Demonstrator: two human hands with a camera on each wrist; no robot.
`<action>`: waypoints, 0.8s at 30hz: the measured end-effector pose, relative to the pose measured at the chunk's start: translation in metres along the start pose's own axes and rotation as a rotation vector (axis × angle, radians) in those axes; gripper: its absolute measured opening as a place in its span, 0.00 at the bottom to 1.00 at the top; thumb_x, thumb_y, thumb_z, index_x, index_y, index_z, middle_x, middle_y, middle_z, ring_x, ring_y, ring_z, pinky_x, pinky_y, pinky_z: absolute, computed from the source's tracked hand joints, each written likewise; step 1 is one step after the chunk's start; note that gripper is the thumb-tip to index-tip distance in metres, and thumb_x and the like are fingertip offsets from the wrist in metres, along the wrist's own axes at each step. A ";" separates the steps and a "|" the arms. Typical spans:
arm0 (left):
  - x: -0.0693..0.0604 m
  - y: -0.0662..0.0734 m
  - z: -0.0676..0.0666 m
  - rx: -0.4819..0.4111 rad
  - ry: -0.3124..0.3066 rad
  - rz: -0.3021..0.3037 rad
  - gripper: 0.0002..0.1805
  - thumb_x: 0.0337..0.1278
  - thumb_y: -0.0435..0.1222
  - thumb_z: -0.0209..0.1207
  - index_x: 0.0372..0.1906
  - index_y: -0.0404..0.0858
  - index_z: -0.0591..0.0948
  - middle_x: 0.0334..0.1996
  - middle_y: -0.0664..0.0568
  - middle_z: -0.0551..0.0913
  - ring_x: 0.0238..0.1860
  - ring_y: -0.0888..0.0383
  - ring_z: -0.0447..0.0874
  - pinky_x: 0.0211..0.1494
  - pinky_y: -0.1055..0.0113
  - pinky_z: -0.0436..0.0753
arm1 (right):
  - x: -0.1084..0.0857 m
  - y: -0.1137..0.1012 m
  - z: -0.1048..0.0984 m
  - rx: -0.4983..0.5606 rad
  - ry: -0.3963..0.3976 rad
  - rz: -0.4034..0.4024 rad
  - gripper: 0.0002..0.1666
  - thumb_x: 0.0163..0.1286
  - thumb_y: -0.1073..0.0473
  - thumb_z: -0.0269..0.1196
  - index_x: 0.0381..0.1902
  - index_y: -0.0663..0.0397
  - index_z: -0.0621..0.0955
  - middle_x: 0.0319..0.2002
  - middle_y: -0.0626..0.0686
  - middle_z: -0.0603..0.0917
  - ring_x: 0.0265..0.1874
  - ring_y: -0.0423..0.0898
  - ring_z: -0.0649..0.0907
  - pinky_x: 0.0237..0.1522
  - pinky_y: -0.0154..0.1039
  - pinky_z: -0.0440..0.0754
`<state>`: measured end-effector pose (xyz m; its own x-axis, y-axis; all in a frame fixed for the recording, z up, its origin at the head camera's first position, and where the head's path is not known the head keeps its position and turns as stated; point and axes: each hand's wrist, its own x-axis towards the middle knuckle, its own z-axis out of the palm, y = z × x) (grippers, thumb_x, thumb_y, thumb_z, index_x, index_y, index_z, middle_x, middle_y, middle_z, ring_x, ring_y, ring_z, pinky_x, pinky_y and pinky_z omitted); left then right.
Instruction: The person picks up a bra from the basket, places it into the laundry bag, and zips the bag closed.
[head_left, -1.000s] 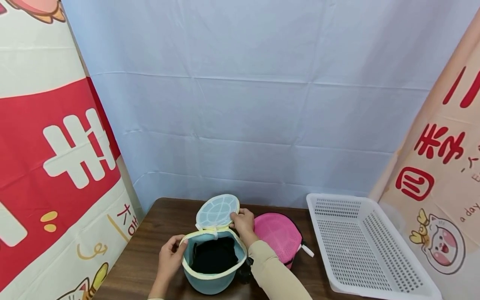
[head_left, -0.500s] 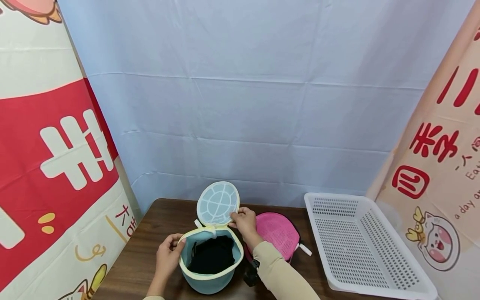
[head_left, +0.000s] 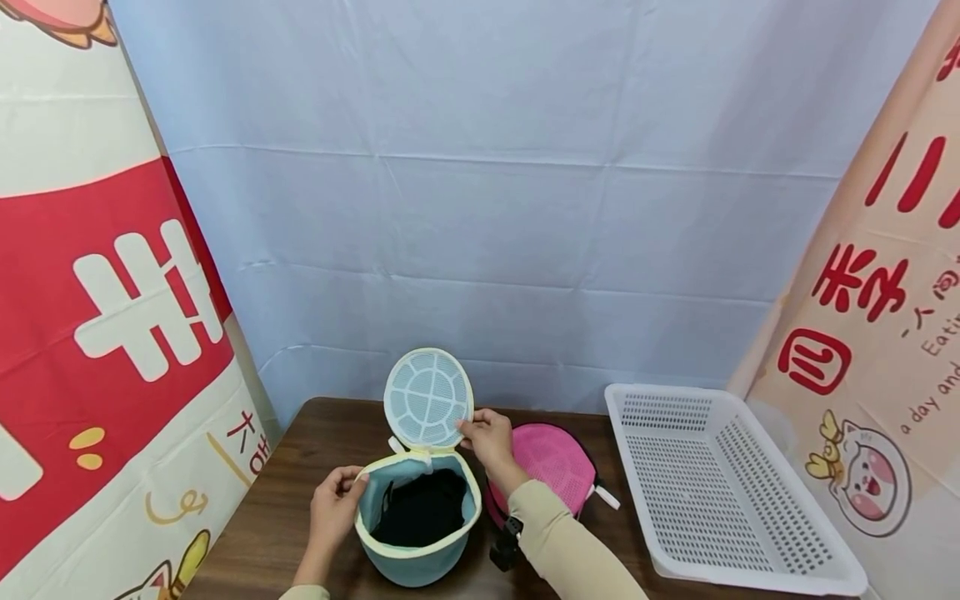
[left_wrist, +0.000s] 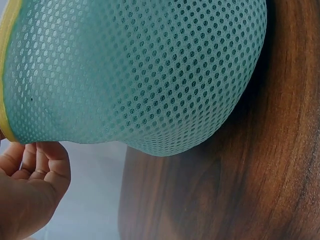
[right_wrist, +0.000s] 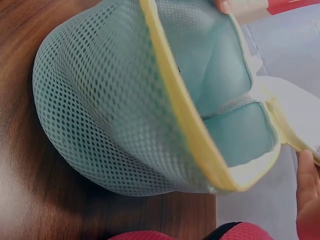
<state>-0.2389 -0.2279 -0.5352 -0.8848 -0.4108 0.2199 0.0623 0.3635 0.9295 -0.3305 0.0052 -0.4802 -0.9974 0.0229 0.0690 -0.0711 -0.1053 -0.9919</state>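
A blue-green mesh laundry bag [head_left: 411,568] [left_wrist: 165,75] [right_wrist: 105,110] with yellow trim stands on the wooden table, its mouth facing up. Black fabric [head_left: 420,510] lies inside it. The round lid [head_left: 427,398] [right_wrist: 295,107] is folded back and stands up behind the mouth. My left hand [head_left: 335,508] [left_wrist: 35,187] pinches the rim on the left side, thumb inside. At the lid's lower right edge, my right hand [head_left: 491,442] [right_wrist: 309,195] holds it between thumb and fingers. The right wrist view shows only part of that hand.
A pink mesh bag [head_left: 555,462] [right_wrist: 145,235] with a white pull tab lies right of the blue-green one, partly behind my right forearm. Farther right sits a white perforated plastic basket [head_left: 757,580]. The wooden table [head_left: 255,542] ends at a pale blue cloth backdrop [head_left: 480,208].
My right hand has raised the lid from a backward slant to nearly upright, facing me. The left hand keeps its pinch on the rim. The whole head view has shifted slightly.
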 end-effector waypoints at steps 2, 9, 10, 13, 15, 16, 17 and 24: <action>0.000 -0.001 0.000 0.004 0.006 -0.010 0.07 0.54 0.33 0.63 0.38 0.35 0.83 0.25 0.50 0.79 0.26 0.61 0.73 0.29 0.71 0.72 | -0.001 -0.001 -0.001 0.014 -0.007 -0.009 0.10 0.57 0.70 0.65 0.34 0.74 0.79 0.25 0.59 0.82 0.22 0.45 0.81 0.24 0.35 0.80; 0.001 -0.001 0.001 -0.004 0.026 -0.009 0.06 0.55 0.31 0.61 0.38 0.32 0.83 0.26 0.49 0.79 0.26 0.62 0.73 0.28 0.71 0.72 | -0.015 -0.024 0.001 0.029 -0.043 -0.063 0.09 0.57 0.76 0.61 0.35 0.81 0.75 0.23 0.58 0.79 0.24 0.48 0.81 0.29 0.40 0.81; 0.002 -0.002 0.001 -0.002 0.024 -0.009 0.07 0.56 0.31 0.60 0.38 0.33 0.83 0.26 0.48 0.80 0.27 0.62 0.73 0.28 0.71 0.72 | -0.017 -0.027 0.001 0.030 -0.044 -0.074 0.09 0.56 0.77 0.61 0.35 0.82 0.74 0.23 0.57 0.78 0.23 0.46 0.80 0.29 0.40 0.81; 0.003 -0.003 0.001 -0.006 0.015 -0.015 0.07 0.56 0.32 0.60 0.38 0.32 0.83 0.27 0.48 0.80 0.27 0.61 0.73 0.28 0.71 0.73 | -0.021 -0.030 0.001 0.041 -0.045 -0.085 0.09 0.56 0.78 0.61 0.33 0.82 0.74 0.21 0.54 0.77 0.22 0.43 0.79 0.29 0.38 0.81; 0.004 -0.004 0.001 -0.014 0.010 -0.022 0.07 0.57 0.32 0.60 0.38 0.32 0.83 0.27 0.48 0.80 0.27 0.61 0.74 0.29 0.71 0.73 | -0.021 -0.030 0.001 0.044 -0.047 -0.087 0.09 0.56 0.78 0.61 0.33 0.82 0.74 0.21 0.54 0.77 0.21 0.42 0.79 0.29 0.37 0.81; 0.004 -0.004 0.002 -0.017 0.008 -0.023 0.07 0.57 0.32 0.60 0.38 0.32 0.83 0.27 0.48 0.80 0.27 0.61 0.74 0.28 0.71 0.73 | -0.020 -0.029 0.001 0.045 -0.048 -0.087 0.09 0.55 0.78 0.61 0.33 0.82 0.74 0.21 0.54 0.77 0.21 0.42 0.79 0.29 0.37 0.81; 0.004 -0.005 0.002 -0.019 0.009 -0.026 0.07 0.57 0.32 0.60 0.38 0.33 0.83 0.27 0.48 0.80 0.27 0.61 0.74 0.28 0.71 0.74 | -0.019 -0.028 0.000 0.045 -0.048 -0.084 0.09 0.55 0.78 0.62 0.32 0.82 0.74 0.21 0.54 0.77 0.21 0.42 0.79 0.29 0.37 0.81; 0.005 -0.005 0.002 -0.023 -0.004 -0.020 0.08 0.56 0.33 0.61 0.38 0.33 0.83 0.27 0.49 0.80 0.27 0.61 0.75 0.28 0.71 0.74 | -0.008 -0.009 -0.003 0.040 -0.056 -0.118 0.07 0.53 0.79 0.62 0.29 0.79 0.75 0.22 0.58 0.80 0.23 0.48 0.82 0.28 0.39 0.81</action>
<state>-0.2448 -0.2304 -0.5391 -0.8878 -0.4146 0.1997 0.0546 0.3360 0.9403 -0.3220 0.0088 -0.4718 -0.9812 -0.0175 0.1924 -0.1879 -0.1449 -0.9714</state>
